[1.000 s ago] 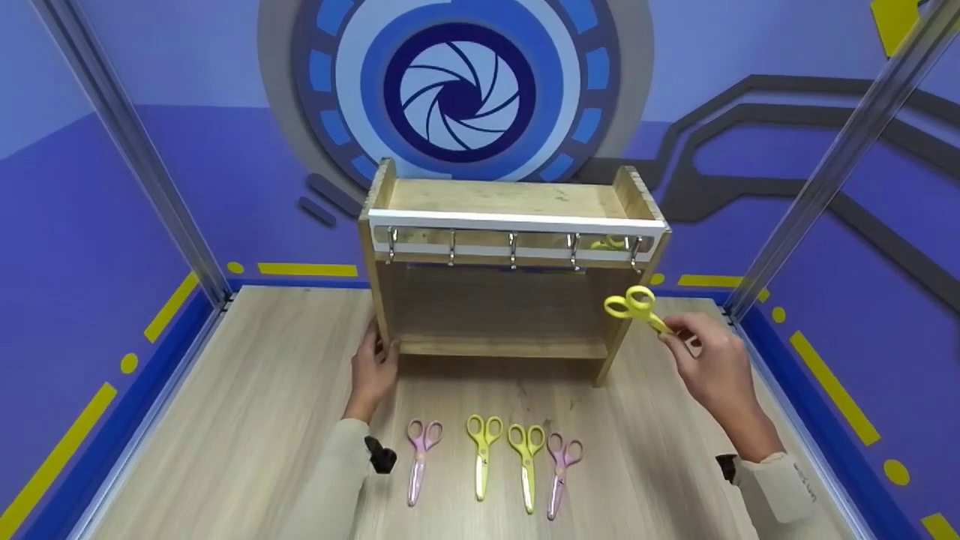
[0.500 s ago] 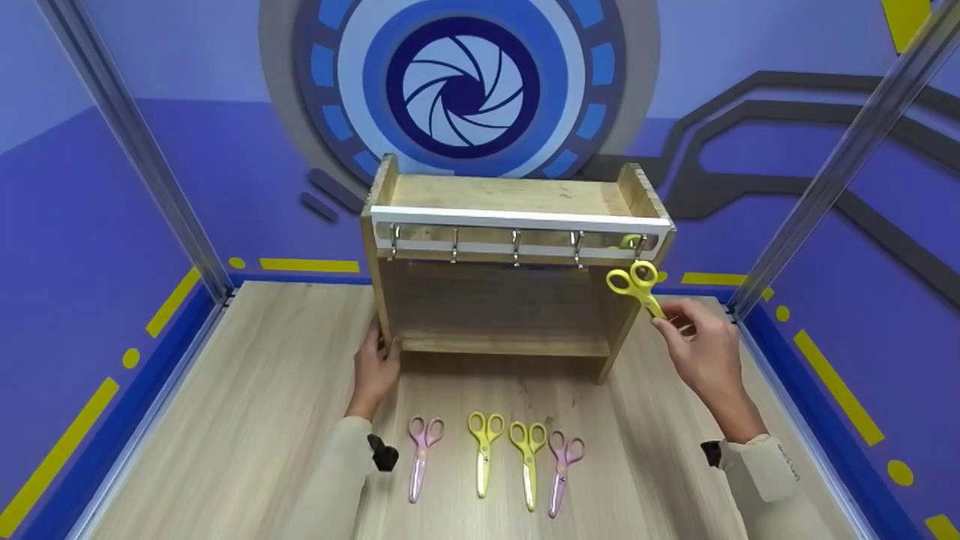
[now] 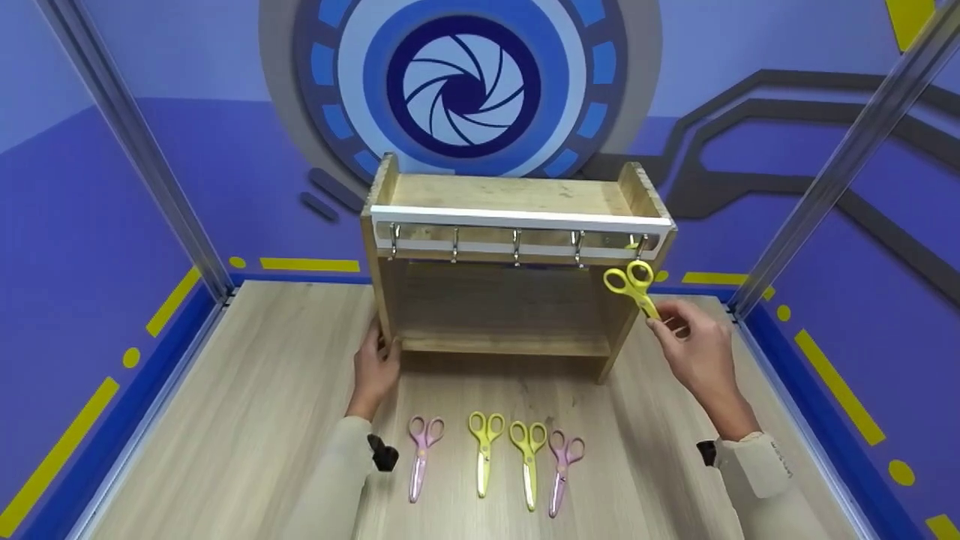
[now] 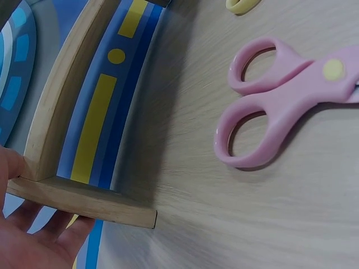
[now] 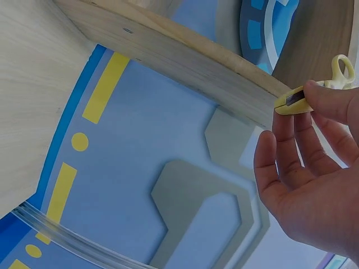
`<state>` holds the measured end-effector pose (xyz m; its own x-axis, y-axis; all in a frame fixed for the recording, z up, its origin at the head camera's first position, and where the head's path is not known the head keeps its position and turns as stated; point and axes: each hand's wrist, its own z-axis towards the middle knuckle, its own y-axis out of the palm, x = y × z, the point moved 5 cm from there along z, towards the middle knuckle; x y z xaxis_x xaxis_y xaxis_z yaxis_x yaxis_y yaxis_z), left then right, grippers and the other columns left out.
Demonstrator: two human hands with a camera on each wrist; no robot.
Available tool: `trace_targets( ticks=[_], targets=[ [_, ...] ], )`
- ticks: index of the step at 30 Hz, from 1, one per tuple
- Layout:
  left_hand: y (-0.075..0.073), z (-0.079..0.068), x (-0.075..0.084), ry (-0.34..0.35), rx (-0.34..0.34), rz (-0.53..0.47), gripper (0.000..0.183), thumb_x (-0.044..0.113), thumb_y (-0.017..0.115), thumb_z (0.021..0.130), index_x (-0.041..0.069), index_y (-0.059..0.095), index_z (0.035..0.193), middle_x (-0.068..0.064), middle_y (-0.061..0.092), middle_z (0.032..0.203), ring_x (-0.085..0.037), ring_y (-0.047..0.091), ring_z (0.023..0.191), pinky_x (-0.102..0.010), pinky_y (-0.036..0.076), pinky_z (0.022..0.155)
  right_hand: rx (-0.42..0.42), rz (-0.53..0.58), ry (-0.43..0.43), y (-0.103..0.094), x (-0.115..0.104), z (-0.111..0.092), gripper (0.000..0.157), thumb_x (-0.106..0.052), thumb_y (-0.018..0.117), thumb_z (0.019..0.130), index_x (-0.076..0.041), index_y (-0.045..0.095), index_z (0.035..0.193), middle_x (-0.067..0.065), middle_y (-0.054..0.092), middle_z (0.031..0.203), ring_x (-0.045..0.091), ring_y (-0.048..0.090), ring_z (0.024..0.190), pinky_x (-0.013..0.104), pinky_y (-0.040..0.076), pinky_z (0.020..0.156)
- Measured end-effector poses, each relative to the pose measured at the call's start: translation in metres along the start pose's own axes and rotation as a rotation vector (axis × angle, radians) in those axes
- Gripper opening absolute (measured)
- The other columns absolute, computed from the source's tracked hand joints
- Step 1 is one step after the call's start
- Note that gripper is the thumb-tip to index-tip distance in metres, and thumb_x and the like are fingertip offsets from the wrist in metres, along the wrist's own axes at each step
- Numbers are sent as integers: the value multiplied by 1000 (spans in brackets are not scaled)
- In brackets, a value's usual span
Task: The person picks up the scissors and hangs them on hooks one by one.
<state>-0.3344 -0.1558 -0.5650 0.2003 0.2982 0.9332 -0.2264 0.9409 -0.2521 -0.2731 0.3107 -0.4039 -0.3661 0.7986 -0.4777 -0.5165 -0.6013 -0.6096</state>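
Observation:
My right hand (image 3: 697, 349) pinches a pair of yellow scissors (image 3: 636, 287) by the blade end, handle loops pointing up. Those loops overlap the space just under the rightmost metal hook (image 3: 641, 245) in the head view. In the right wrist view, thumb and fingers clasp the yellow scissors (image 5: 291, 102) at the blades. My left hand (image 3: 376, 369) grips the lower left side of a wooden shelf (image 3: 502, 346); the left wrist view has its thumb and fingers (image 4: 76, 238) on either side of the board. A white hook rail (image 3: 517, 217) runs across the shelf's front.
Several scissors lie on the table before the shelf: pink scissors (image 3: 420, 459) at left, two yellow pairs (image 3: 484, 454) in the middle, and another pink pair (image 3: 561, 472) at right. Metal posts (image 3: 825, 180) and blue printed walls bound the table.
My right hand has risen and shifted slightly left, bringing the yellow scissors' loops up toward the rightmost hook. The left hand keeps its grip on the shelf.

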Motion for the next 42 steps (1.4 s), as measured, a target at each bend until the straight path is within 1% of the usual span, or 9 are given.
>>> trace_targets(
  ticks=[7, 15, 18, 23, 25, 27, 31, 34, 42],
  targets=[
    [0, 0, -2, 9, 12, -1, 57, 2, 55, 104, 3, 35, 158, -29, 49, 148, -44, 52, 134, -52, 49, 106, -31, 12, 42, 8, 4, 0, 15, -6, 79, 90, -4, 74, 103, 8, 74, 90, 21, 69, 77, 9, 48, 67],
    [1, 0, 0, 6, 9, 8, 61, 2, 53, 105, 3, 29, 161, -29, 47, 150, -44, 51, 135, -53, 48, 107, -33, 34, 62, 19, 5, 2, 14, -5, 78, 90, -3, 75, 104, 9, 74, 91, 23, 70, 77, 18, 54, 67],
    [2, 0, 0, -8, 6, 16, 63, 3, 53, 105, 4, 26, 162, -28, 45, 151, -42, 50, 136, -53, 48, 107, -38, 28, 73, 23, 5, 3, 15, -5, 78, 90, -2, 75, 103, 10, 75, 92, 24, 71, 78, 26, 58, 69],
    [2, 1, -2, -16, 2, 11, 63, 4, 53, 105, 5, 25, 163, -28, 45, 152, -41, 49, 137, -51, 47, 109, -57, 32, 83, 30, 3, 2, 15, -6, 78, 90, 0, 74, 104, 13, 76, 93, 27, 71, 80, 49, 61, 71],
    [2, 1, -3, -10, 4, 10, 63, 4, 53, 105, 5, 26, 162, -28, 45, 152, -42, 49, 137, -52, 47, 109, -60, 35, 82, 32, 3, 2, 15, -7, 78, 90, 0, 74, 104, 13, 76, 93, 27, 72, 80, 46, 61, 71],
    [3, 1, -3, -4, 3, 12, 63, 4, 53, 106, 4, 26, 162, -28, 45, 152, -42, 49, 137, -51, 47, 109, -59, 34, 80, 34, 3, 2, 15, -7, 78, 90, 0, 74, 104, 13, 76, 94, 26, 72, 81, 38, 60, 71],
    [3, 1, -1, 6, 3, 21, 62, 4, 53, 106, 4, 28, 162, -28, 44, 153, -42, 49, 137, -49, 47, 109, -59, 23, 74, 35, 3, 1, 16, -7, 77, 90, 0, 75, 105, 13, 76, 94, 26, 72, 80, 36, 59, 70],
    [2, 1, -1, 7, 6, 36, 62, 3, 53, 105, 4, 28, 161, -28, 45, 152, -41, 50, 137, -49, 48, 109, -66, 22, 75, 36, 3, 1, 16, -7, 77, 91, 0, 74, 105, 13, 76, 94, 27, 72, 80, 43, 60, 71],
    [1, 0, -1, 1, 1, 27, 63, 7, 54, 106, 7, 26, 163, -26, 45, 152, -40, 51, 136, -49, 49, 108, -74, 32, 76, 37, 2, 1, 18, -6, 78, 90, 1, 74, 106, 14, 76, 95, 28, 72, 81, 47, 60, 72]
  ],
)
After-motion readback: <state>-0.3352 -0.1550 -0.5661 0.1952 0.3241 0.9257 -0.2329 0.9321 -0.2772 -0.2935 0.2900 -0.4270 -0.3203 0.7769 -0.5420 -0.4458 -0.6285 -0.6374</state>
